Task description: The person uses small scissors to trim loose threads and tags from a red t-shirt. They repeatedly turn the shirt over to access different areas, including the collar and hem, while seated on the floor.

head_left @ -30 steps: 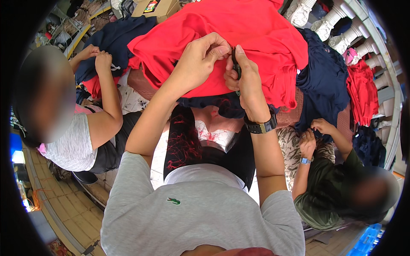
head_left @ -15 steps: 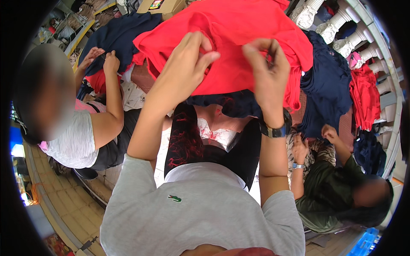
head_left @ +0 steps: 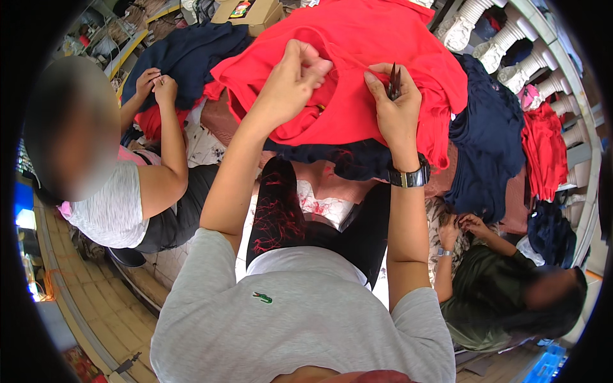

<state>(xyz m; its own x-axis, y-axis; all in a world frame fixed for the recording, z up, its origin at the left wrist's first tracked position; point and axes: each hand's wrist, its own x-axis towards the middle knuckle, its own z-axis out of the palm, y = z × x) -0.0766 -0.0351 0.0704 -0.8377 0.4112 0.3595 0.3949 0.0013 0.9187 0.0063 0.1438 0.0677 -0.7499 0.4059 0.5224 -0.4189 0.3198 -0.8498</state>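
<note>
A large red garment (head_left: 383, 38) lies spread before me, its opening gaping between my hands. My left hand (head_left: 290, 89) is closed at the edge of that opening, thumb and fingers pinching the red cloth. In my right hand (head_left: 397, 112) a pair of dark thread snips (head_left: 395, 82) rests against the palm, blades pointing up and away. The thumb and forefinger of this hand meet the garment's edge opposite my left hand. Red thread scraps (head_left: 281, 210) cling to my dark trousers.
Dark blue garments (head_left: 488, 140) hang at the right, beside a red bundle (head_left: 544, 150) along the white balusters (head_left: 488, 51). A cardboard box (head_left: 255, 14) stands at the back. Co-workers sit close on both sides, hands near the cloth (head_left: 185, 60) at left and by the right pile.
My right hand has turned, bringing the snips into plain view. The garment's opening shows wider between my hands. Each co-worker's hands have come together.
</note>
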